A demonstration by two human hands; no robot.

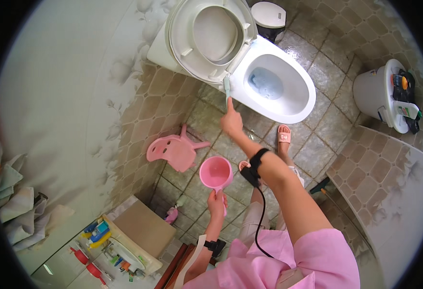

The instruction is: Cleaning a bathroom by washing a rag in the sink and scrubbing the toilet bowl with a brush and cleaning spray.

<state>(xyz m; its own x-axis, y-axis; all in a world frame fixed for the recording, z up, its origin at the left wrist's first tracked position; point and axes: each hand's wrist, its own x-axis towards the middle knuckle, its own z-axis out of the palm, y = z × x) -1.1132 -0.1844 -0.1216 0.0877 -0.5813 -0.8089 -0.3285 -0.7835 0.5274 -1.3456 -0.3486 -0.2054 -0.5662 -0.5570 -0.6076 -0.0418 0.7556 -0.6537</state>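
My left hand [216, 203] grips the handle of a pink plastic dipper [216, 172], whose bowl faces up. A pale green scrubbing brush [227, 86] is in my right hand [232, 121], its index finger laid along the handle. The bristles are at the left rim of a white toilet bowl [298, 104], close to the seat hinge; whether they touch it I cannot tell. Bluish water [265, 83] stands in the bowl. The raised toilet seat and lid [182, 39] lean back against the cistern.
A pink plastic child's chair [175, 150] lies by the left wall. Beyond the toilet is a small bin [268, 16]. A lidded white bucket [372, 94] carries bottles at right. Lower left is a washbasin [128, 253] with toiletries. The tiled floor [305, 50] looks wet.
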